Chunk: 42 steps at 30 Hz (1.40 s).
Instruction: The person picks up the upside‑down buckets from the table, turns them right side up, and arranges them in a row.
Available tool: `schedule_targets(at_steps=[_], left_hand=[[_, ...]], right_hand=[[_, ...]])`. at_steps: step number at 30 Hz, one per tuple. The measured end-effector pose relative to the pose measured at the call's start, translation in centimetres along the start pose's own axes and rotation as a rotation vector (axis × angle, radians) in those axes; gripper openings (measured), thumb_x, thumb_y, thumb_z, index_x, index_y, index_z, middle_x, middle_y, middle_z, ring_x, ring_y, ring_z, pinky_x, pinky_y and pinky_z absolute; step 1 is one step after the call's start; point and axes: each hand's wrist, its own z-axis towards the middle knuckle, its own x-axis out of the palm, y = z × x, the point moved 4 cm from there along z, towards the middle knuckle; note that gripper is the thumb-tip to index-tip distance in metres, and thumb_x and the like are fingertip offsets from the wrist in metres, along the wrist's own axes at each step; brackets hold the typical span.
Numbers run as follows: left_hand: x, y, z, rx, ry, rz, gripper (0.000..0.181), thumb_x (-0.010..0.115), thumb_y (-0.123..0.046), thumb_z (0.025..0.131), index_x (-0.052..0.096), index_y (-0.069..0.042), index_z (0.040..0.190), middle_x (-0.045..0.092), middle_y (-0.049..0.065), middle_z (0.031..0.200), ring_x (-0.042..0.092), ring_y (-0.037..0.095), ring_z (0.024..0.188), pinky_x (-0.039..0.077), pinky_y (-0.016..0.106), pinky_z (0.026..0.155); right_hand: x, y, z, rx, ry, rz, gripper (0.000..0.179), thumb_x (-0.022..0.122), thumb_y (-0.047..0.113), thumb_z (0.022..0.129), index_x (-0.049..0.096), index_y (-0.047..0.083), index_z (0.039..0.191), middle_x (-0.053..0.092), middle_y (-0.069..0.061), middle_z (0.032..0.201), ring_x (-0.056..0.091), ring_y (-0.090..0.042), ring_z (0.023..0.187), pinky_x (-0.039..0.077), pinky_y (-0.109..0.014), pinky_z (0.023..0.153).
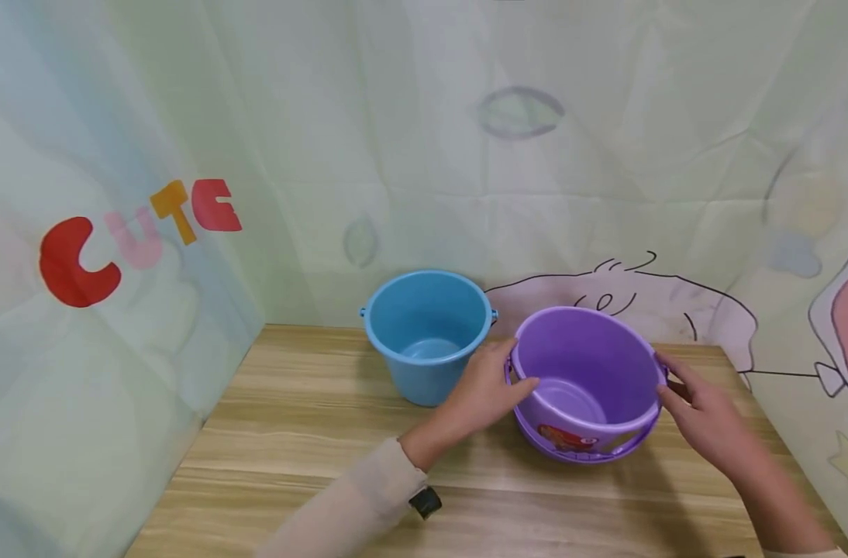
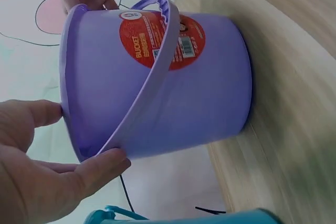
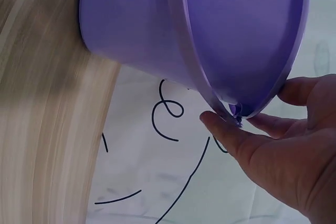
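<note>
A purple bucket (image 1: 584, 356) with a red round label (image 2: 163, 40) stands on the right half of the wooden table. Its purple handle (image 2: 142, 98) hangs down across the front. My left hand (image 1: 487, 384) holds the left side of the rim, thumb at the edge and fingers outside by the handle's end. On the opposite side, my right hand (image 1: 706, 422) pinches the rim near the other handle joint (image 3: 239, 111). Just left of my left hand is a light blue bucket (image 1: 424, 380), upright, its inside bare.
The wood-grain table (image 1: 291, 449) ends at a printed cloth backdrop (image 1: 312, 256), close behind both buckets. Cloth also hangs along the left and right sides. A dark band with a small black device (image 1: 425, 502) is on my left wrist.
</note>
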Motion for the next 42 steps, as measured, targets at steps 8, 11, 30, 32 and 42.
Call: schedule_targets(at_steps=[8,11,30,32,42], left_hand=[[0.3,0.4,0.4,-0.050,-0.023,-0.112,0.061,0.076,-0.018,0.093,0.054,0.001,0.147,0.065,0.019,0.136,0.063,0.028,0.125,0.059,0.033,0.098],[0.3,0.5,0.6,-0.060,-0.030,-0.126,0.061,0.076,-0.016,0.093,0.053,0.001,0.147,0.065,0.020,0.136,0.063,0.028,0.125,0.059,0.033,0.097],[1.0,1.1,3.3,-0.112,-0.100,-0.143,0.065,0.073,-0.014,0.094,0.047,0.003,0.151,0.057,0.021,0.148,0.057,0.030,0.136,0.052,0.037,0.109],[1.0,1.1,3.5,-0.111,-0.109,-0.131,0.064,0.073,-0.014,0.095,0.047,0.002,0.151,0.057,0.020,0.148,0.057,0.029,0.137,0.050,0.038,0.111],[1.2,1.3,4.8,-0.148,-0.106,-0.118,0.061,0.067,-0.013,0.099,0.044,-0.002,0.155,0.057,0.018,0.149,0.056,0.026,0.138,0.047,0.039,0.114]], right_hand=[[0.1,0.1,0.3,0.031,0.012,-0.012,0.058,0.050,0.023,0.110,0.032,-0.004,0.158,0.058,-0.037,0.136,0.062,-0.050,0.122,0.054,-0.022,0.079],[0.1,0.1,0.7,0.036,0.013,-0.021,0.059,0.049,0.025,0.110,0.032,-0.004,0.158,0.059,-0.038,0.134,0.063,-0.052,0.120,0.057,-0.029,0.077],[-0.4,-0.3,3.3,0.077,0.010,-0.011,0.062,0.048,0.029,0.110,0.030,-0.002,0.160,0.044,-0.041,0.148,0.057,-0.055,0.126,0.057,-0.057,0.090],[-0.5,-0.4,3.6,0.081,0.016,-0.002,0.062,0.047,0.030,0.110,0.029,-0.002,0.160,0.042,-0.041,0.150,0.056,-0.056,0.127,0.056,-0.061,0.092],[-0.4,-0.3,5.1,0.073,0.030,0.072,0.063,0.048,0.025,0.109,0.027,-0.007,0.159,0.033,-0.042,0.155,0.048,-0.059,0.132,0.051,-0.066,0.099]])
